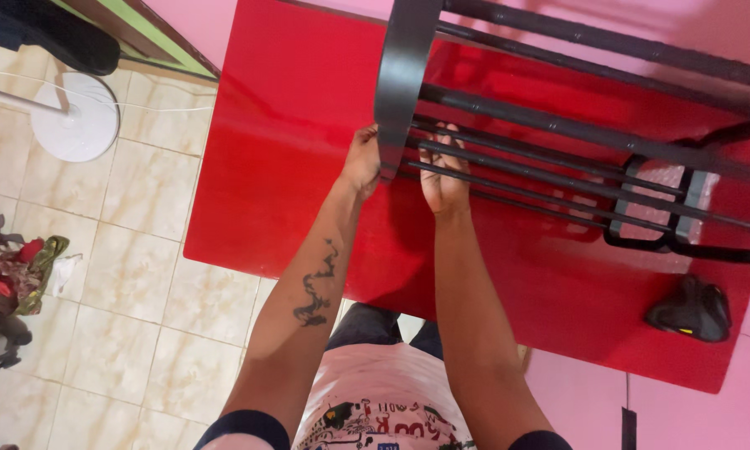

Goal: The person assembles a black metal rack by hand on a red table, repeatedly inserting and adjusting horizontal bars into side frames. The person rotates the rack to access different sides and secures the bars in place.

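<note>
Gripping the curved end band of a black metal rack (558,125), the left hand (362,160) is closed around the band's outer edge, with the fingers hidden behind it. The right hand (443,171) is just beside it, on the inner side, its fingers curled over two of the thin bars. The rack lies over a red table (291,125), directly in front of both hands. Its long bars run away from the hands toward the right and a little downward in the view, so the long axis goes almost across the table. A black looped frame (683,242) sits under the far bars, and a small black object (691,310) rests near the table's edge. A white round fan base (75,117) stands on the tiled floor (142,275).
</note>
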